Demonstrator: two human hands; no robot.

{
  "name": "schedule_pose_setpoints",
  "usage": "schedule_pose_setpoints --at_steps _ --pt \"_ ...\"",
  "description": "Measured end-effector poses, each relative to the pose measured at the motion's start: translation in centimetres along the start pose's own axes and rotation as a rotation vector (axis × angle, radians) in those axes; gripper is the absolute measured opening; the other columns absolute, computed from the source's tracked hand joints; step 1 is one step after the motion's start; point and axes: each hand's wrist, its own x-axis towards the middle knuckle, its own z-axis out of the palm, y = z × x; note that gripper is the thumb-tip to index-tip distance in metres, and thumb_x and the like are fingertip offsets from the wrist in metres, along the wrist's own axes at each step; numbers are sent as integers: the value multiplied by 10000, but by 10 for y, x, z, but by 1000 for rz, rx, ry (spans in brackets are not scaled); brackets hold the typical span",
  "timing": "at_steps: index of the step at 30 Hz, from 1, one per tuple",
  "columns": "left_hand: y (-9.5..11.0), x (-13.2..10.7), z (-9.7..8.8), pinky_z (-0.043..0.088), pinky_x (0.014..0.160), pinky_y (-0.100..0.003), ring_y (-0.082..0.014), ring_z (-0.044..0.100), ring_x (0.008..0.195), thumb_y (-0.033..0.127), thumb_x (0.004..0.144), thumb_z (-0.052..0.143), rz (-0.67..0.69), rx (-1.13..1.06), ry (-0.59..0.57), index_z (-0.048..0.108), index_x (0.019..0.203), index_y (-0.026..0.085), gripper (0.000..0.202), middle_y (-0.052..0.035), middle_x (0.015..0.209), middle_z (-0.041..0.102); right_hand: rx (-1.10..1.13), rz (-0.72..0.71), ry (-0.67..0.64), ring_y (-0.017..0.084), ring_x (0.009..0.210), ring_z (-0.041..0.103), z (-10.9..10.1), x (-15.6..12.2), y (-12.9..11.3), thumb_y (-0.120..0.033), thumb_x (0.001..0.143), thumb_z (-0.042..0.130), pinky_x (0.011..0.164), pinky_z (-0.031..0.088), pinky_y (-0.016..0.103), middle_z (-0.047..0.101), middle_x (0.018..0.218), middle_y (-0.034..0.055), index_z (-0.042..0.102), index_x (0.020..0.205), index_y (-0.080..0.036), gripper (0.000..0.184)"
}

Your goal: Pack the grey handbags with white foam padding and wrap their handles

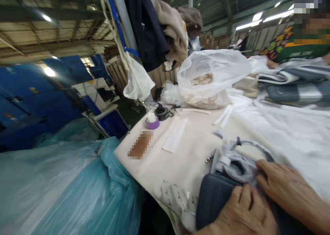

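A dark blue handbag (213,197) lies on the table at the lower right. My left hand (242,211) is closed over its upper edge, knuckles up and fingertips hidden. My right hand (281,185) sits just beyond it, fingers bent down at the bag's far edge beside the plastic-wrapped strap; its grip is partly hidden. The strap (237,168), bundled in clear plastic, rests along the top of the bag, and a grey handle loop (254,145) arches behind it. A printed clear plastic wrapper (177,197) lies left of the bag.
The cream table (144,173) holds a purple tape roll (153,123), a round black object (162,113), a white strip (175,135) and an open white plastic bag (211,73). Teal plastic sheeting (103,193) bulges at left. Across the table stands a person in green (296,52).
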Motion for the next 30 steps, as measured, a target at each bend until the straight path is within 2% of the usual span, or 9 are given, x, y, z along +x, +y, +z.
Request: schedule_pose_setpoints --at_steps 2,4,6,10,14,18,23,27,30 --pt "1 0 -10 343 994 -419 -321 527 1163 354 888 312 -3 -93 -97 538 1249 34 533 -197 1259 572 -1 49 -111 229 684 610 -18 2 -11 -233 789 452 676 437 371 631 681 52 527 737 -242 92" --pt "1 -1 -14 308 1021 -425 -330 492 1197 326 884 350 -19 -161 -168 508 1270 28 512 -193 1285 548 66 101 -165 230 789 619 -32 4 -18 -256 832 473 742 465 368 651 821 69 562 874 -205 111" --pt "2 -3 -11 278 1039 -412 -323 482 1208 300 878 377 -62 -209 -145 504 1269 28 493 -188 1284 551 113 117 -230 219 879 608 -41 5 -20 -254 868 501 815 462 364 646 910 79 568 958 -179 135" --pt "8 -6 0 253 1057 -415 -322 458 1231 252 851 406 -112 -262 -96 507 1265 41 476 -178 1291 550 107 127 -299 184 916 595 -52 4 -16 -244 902 524 852 451 321 632 959 59 580 1006 -170 140" --pt "10 -9 1 259 1057 -411 -316 445 1243 248 842 420 -115 -253 -96 494 1276 44 485 -181 1295 544 172 121 -303 182 965 583 -55 1 -11 -186 905 500 878 440 327 617 1024 61 585 1042 -174 162" --pt "9 -9 0 260 1064 -406 -309 449 1242 233 846 412 -115 -252 -107 498 1273 54 471 -174 1299 543 213 133 -284 176 938 591 -54 0 -4 -166 874 505 842 466 302 603 1026 53 606 1028 -182 185" --pt "8 -8 -1 279 1054 -409 -310 445 1244 216 843 402 -110 -264 -105 485 1287 48 482 -178 1297 542 153 73 -281 172 921 596 -52 -1 -2 -161 871 482 824 469 296 597 987 51 654 1020 -200 230" --pt "8 -6 -4 286 1053 -416 -316 447 1242 201 834 405 -112 -269 -103 493 1274 40 477 -184 1303 537 37 -45 -326 220 1025 553 -52 -2 -13 -125 865 476 909 383 392 611 1097 74 676 1039 -230 285" --pt "6 -5 -7 307 1044 -428 -323 444 1249 174 831 399 -91 -283 -139 482 1279 26 479 -205 1308 527 -27 -96 -363 216 1069 526 -51 -3 -23 -84 857 454 984 295 393 627 1139 80 649 1034 -185 282"
